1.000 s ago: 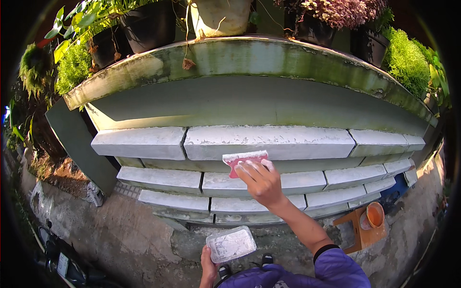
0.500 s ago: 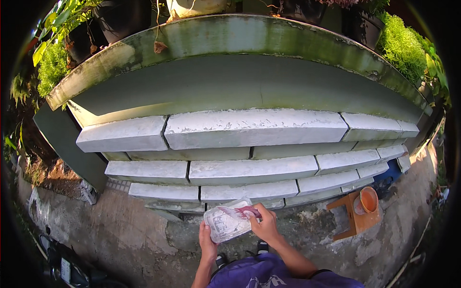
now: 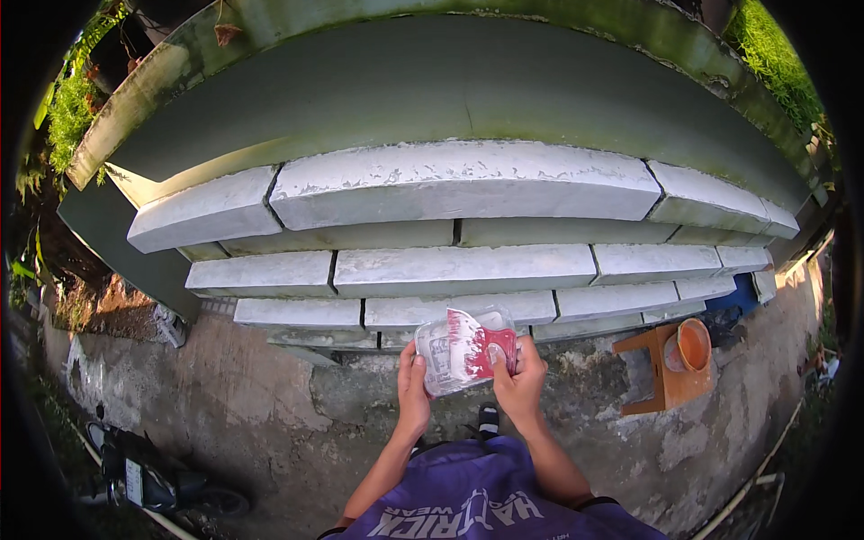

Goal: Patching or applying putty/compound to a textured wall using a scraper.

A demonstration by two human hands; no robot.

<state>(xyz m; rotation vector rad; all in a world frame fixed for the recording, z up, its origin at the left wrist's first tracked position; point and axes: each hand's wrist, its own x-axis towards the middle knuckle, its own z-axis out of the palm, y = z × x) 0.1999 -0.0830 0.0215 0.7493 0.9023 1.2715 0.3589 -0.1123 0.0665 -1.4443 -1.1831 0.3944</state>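
My left hand grips the left side of a shallow clear plastic tray smeared with white paste or paint. In my right hand is a broad, flat red scraper, its wide end coated in white. The thumb presses on its red part, and the fingers curl behind at the tray's right side. The scraper lies over the tray; whether they touch cannot be told. Just beyond both hands is the lowest white-coated ledge, with a middle ledge and a top ledge stepped above it.
An orange bucket stands on a wooden stool at the right. A motorcycle is at the lower left. Above the ledges runs a mossy green wall rim, with plants at the far right. Rough concrete ground lies below.
My view has tilted downward. The scraper has turned from lying sideways to standing upright with its broad face showing, and my right hand now reaches round the tray's right side.
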